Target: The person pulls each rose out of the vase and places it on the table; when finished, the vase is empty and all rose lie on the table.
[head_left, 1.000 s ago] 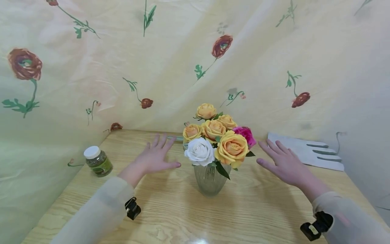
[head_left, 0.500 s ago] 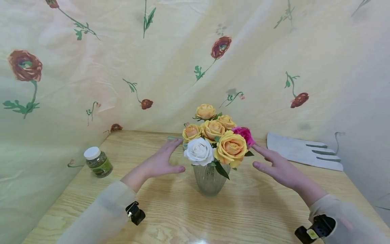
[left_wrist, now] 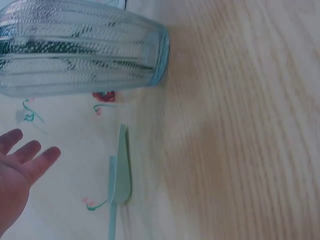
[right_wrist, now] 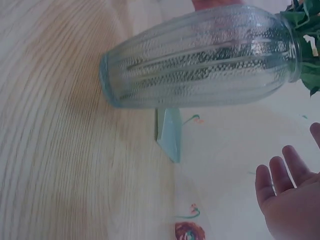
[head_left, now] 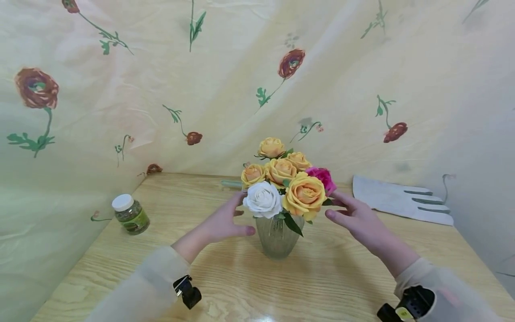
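Observation:
A ribbed clear glass vase [head_left: 277, 239] stands upright on the wooden table. It bears several yellow roses [head_left: 305, 194], a white rose [head_left: 263, 200] and a magenta flower [head_left: 323, 179]. My left hand [head_left: 225, 222] is at the vase's left, its thumb extended toward the glass and its other fingers partly behind the white rose. At the right, my right hand [head_left: 360, 219] has its fingertips by the magenta flower and leaves. Both wrist views show a gap between the glass and the hand's visible fingers [left_wrist: 42, 162], [right_wrist: 280, 174]. Neither hand grips anything.
A small jar [head_left: 134, 219] with a white lid and green label stands at the left. At the back right lies a flat grey-white glove [head_left: 396, 199]. Behind the vase is a pale green flat tool [left_wrist: 120, 170]. Flower-printed cloth [head_left: 225, 89] hangs behind the table [head_left: 241, 286].
Both hands have moved inward toward the vase, the left going right and the right going left. Their spread fingers have come closer together and bent slightly. The vase has stayed put.

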The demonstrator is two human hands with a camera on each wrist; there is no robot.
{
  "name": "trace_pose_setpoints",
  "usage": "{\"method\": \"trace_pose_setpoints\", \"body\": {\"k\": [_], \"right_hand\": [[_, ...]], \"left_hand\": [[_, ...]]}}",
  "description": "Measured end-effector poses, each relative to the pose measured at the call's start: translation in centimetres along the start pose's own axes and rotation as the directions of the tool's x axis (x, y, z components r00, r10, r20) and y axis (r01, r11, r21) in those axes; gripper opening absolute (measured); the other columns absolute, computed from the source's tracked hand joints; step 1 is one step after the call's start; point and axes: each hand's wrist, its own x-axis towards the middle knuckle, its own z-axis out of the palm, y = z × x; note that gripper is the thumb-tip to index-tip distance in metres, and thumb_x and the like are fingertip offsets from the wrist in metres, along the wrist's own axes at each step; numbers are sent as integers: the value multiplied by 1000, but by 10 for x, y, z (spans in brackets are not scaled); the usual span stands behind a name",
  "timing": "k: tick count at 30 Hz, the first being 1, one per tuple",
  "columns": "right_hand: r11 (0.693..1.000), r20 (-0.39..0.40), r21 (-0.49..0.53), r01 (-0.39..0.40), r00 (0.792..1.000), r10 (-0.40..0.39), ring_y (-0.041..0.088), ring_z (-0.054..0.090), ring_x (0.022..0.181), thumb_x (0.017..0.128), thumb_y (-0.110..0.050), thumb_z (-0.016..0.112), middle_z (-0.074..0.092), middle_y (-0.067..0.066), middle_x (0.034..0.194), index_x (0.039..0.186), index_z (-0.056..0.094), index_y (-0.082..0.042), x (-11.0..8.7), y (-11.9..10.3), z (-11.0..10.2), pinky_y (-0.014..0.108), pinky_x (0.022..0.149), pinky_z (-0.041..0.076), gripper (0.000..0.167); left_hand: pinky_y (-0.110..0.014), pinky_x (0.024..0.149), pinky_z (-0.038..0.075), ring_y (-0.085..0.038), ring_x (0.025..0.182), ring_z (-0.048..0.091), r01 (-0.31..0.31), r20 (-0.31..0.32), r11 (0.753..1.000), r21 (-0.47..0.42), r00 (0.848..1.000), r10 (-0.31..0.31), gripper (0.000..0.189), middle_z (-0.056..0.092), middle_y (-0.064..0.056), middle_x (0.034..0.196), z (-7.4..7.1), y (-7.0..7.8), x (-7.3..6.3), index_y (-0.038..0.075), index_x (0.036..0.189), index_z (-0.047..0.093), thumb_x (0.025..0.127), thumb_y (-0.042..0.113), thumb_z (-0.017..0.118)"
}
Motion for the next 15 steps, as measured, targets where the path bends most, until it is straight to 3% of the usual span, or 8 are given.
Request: {"method": "trace_pose_setpoints", "body": {"k": [6,11,15], "right_hand": [[993,-39,108,52,998,-48,28,49,114,95,-19,56,47,16,130,134,43,0,2,-6,9,25,84,50,46],[979,-62,186,84,995,-74,17,51,110,94,-17,58,49,12,126,132,46,0,3,-11,16,22,85,49,43],[956,-70,281,89,995,-72,16,50,108,94,-15,58,50,10,123,132,46,1,4,-17,22,22,87,49,44]], "left_hand": [[-47,99,41,-34,126,39,-16,-25,991,-132,1000,13,86,37,-14,140,13,0,1,5,144,25,74,9,76],[-44,97,44,-35,123,43,9,-37,982,-187,999,-16,87,40,-13,138,21,1,1,9,144,23,75,6,76],[-44,98,43,-32,123,43,-21,-55,982,-190,998,11,86,39,-14,139,27,2,2,9,145,22,77,5,75]]}}
